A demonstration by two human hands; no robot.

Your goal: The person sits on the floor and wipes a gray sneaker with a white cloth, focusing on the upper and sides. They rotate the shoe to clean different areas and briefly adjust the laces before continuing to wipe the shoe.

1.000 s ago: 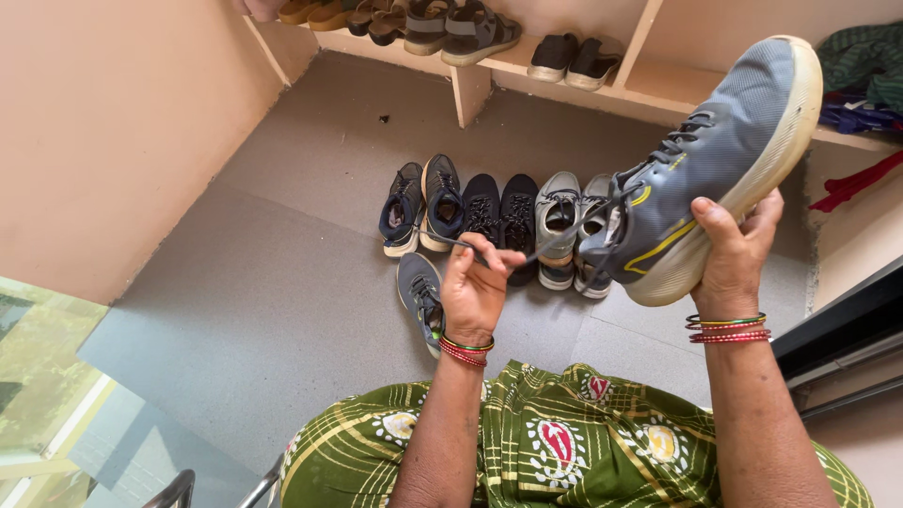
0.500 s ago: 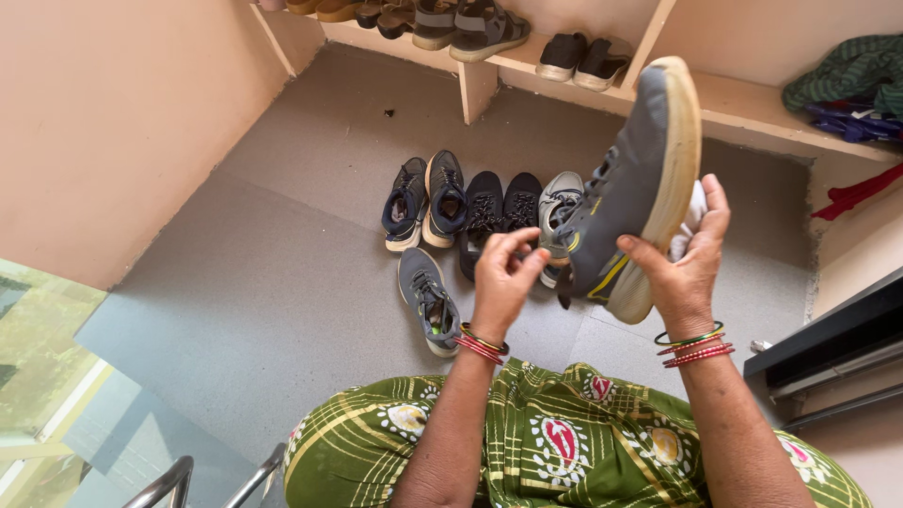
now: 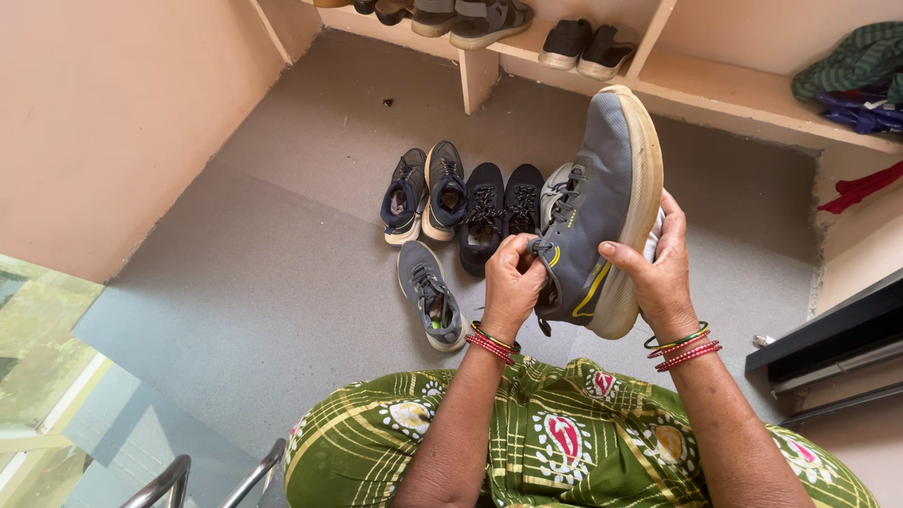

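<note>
Grey sneaker point(image 3: 602, 207) held toe-up between both hands: right hand point(image 3: 658, 273) closed around its sole, left hand point(image 3: 513, 282) pinching the laces. Beyond the hands, dark shoes point(image 3: 461, 202) lined the floor point(image 3: 245, 282).

We see a grey shoe point(image 3: 597, 202) of matt knit cloth with a smooth, scuffed rubbery sole. The floor point(image 3: 282, 263) looks matt, finely grained grey. Our shelf point(image 3: 734, 85) looks painted, matt. The railing point(image 3: 169, 480) is glossy metal.
</note>
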